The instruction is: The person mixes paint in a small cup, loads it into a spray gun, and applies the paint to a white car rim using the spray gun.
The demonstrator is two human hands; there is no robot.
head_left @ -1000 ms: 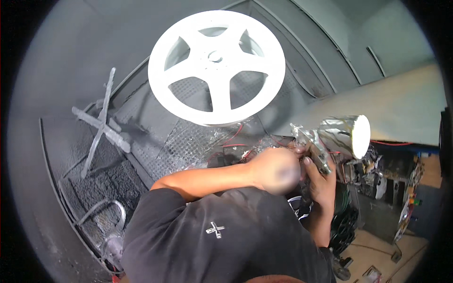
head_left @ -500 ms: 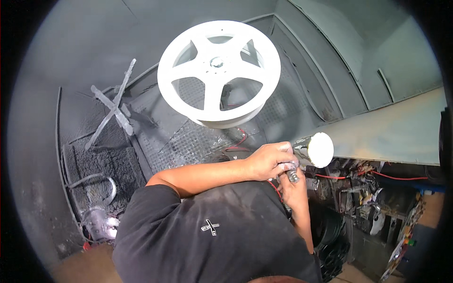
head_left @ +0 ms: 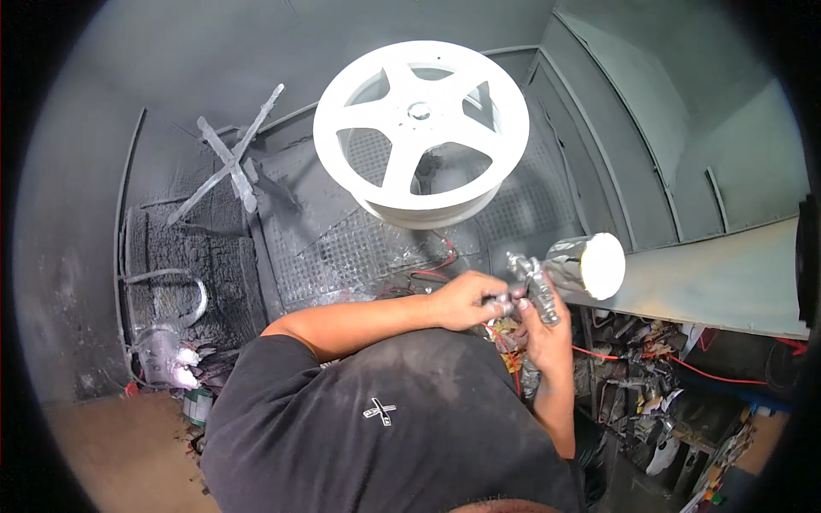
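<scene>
My right hand (head_left: 547, 338) is wrapped around a spray gun (head_left: 537, 289) with a metallic body. A silvery cup with a white round top (head_left: 603, 265) is attached to the gun on its right. Close to the gun's left side is my left hand (head_left: 470, 299), its fingers curled together and slightly blurred. Something small and metallic shows at those fingertips, but I cannot make out what it is. Beyond my hands, a glossy white five-spoke wheel rim (head_left: 410, 171) stands raised above the floor, its face tilted toward me.
A paint-coated cross-shaped stand (head_left: 229, 167) is at the left, near a bright lamp (head_left: 184, 368). Red hose (head_left: 449, 252) lies on the textured floor (head_left: 333, 256). Cluttered tools and cans (head_left: 650, 376) fill the lower right. Grey walls enclose the far side.
My left hand has come away from the top of the spray gun and moved left, uncovering it. The gun now points more upright in my right hand. The view has shifted slightly.
</scene>
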